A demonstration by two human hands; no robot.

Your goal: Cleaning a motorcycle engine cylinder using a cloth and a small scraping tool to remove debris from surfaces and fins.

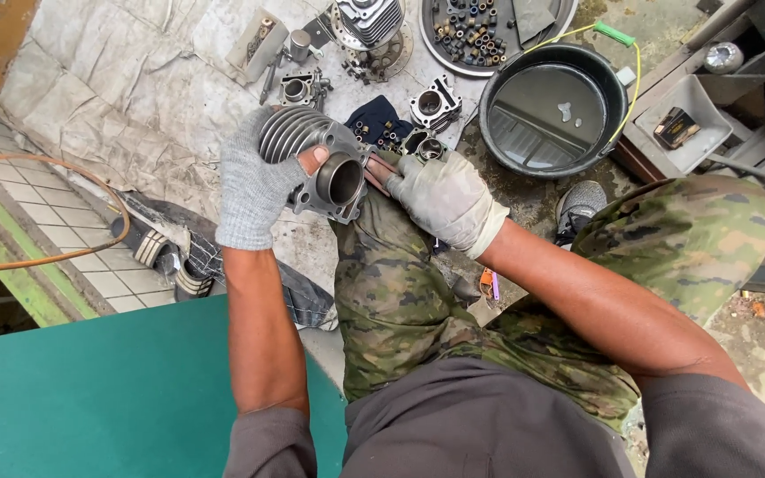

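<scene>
Seen from above, over a crouching lap in camouflage trousers. Spread widest across the ground: a creased pale sheet strewn with engine parts. Next in size, a teal panel at lower left, then a black basin of dark liquid at upper right, with a round tray of small bushings and nuts just behind it. Smaller again, a finned engine part at the top edge, a grey plastic tray to the right, and an orange hose curling over the tiles at left.

Held above the left knee: a finned metal cylinder barrel, long axis lying roughly left to right, fins pointing away to the left, open bore and flange facing the camera and the right. Wrapped around the finned end, the left hand in a grey knit glove, grip closed firmly on the barrel, bare thumb tip pressed on the flange just beside the bore. Touching the flange from the right, the right hand in a stained light glove, fingers curled around a slim reddish tool; exact kind of tool not possible to tell. Tool tip laid against the flange face, so barrel directly left of the right grip and in contact with it. Both hands close together, left carrying the weight.
</scene>
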